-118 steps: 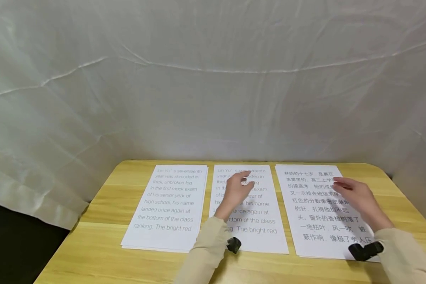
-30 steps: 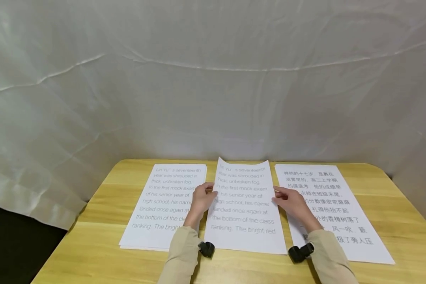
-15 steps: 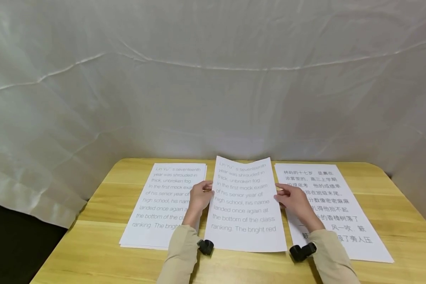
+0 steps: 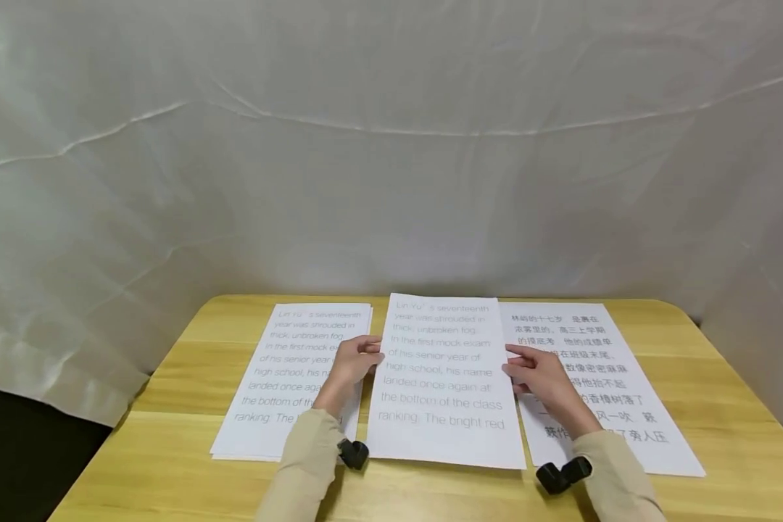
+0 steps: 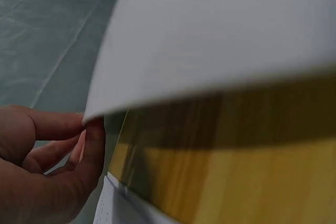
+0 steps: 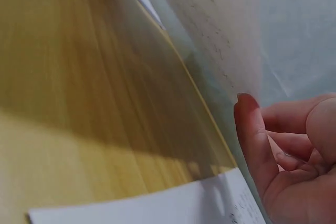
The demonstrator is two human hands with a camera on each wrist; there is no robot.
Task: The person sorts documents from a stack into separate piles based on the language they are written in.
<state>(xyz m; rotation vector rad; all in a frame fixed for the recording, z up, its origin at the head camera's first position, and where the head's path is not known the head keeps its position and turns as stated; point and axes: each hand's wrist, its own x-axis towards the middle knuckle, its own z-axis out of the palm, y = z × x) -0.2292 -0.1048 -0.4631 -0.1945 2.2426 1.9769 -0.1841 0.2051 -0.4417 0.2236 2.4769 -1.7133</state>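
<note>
Between my two hands a white sheet of paper (image 4: 440,391) with large English print is held up off the table, text facing me. My left hand (image 4: 349,366) pinches its left edge between thumb and fingers, a little above mid-height. Opposite it, my right hand (image 4: 544,377) pinches the right edge at about the same height. In the left wrist view the raised sheet (image 5: 199,30) bows slightly, with bare wood under it. From the right wrist view, the thumb (image 6: 249,121) presses at the paper's edge, and faint print shows on the sheet (image 6: 210,30).
A stack of English-printed sheets (image 4: 248,435) lies left, partly under my left forearm. On the right lie sheets printed in Chinese (image 4: 665,457), partly covered by my right hand. The yellow wooden table (image 4: 163,464) ends at a pale grey curtain (image 4: 431,203) behind.
At first both hands hovered over the papers holding nothing. Since then they have taken the middle sheet by its sides and raised it; its curled top edge now looks flatter.
</note>
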